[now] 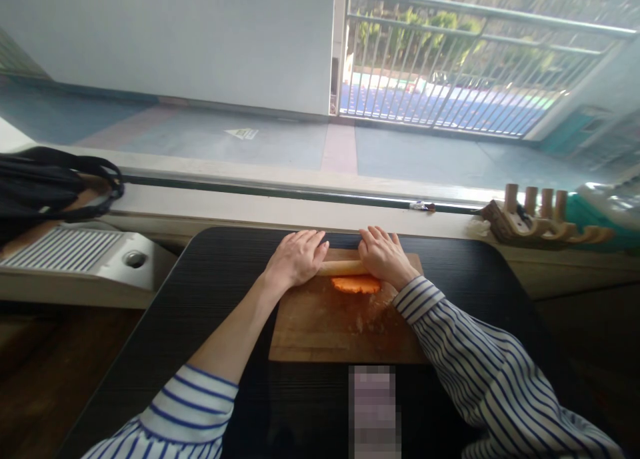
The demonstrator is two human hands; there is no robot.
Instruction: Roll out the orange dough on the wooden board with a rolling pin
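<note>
A pale wooden rolling pin (344,268) lies crosswise near the far edge of a wooden cutting board (320,332). Over its left end, my left hand (299,255) rests with the fingers pointing forward. My right hand (384,252) covers the right end in the same way, so both ends of the pin are hidden. Just on the near side of the pin, a flat piece of orange dough (356,284) with a ragged edge shows. Its far side is partly hidden by the pin. White, flour-like smears mark the board to the right of the dough.
The board lies on a black table (225,265) against a windowsill (280,209). A black bag (45,185) sits at the left above a white ridged unit (80,252). A wooden rack with pegs (540,225) stands at the right. A pixelated patch covers something nearest me.
</note>
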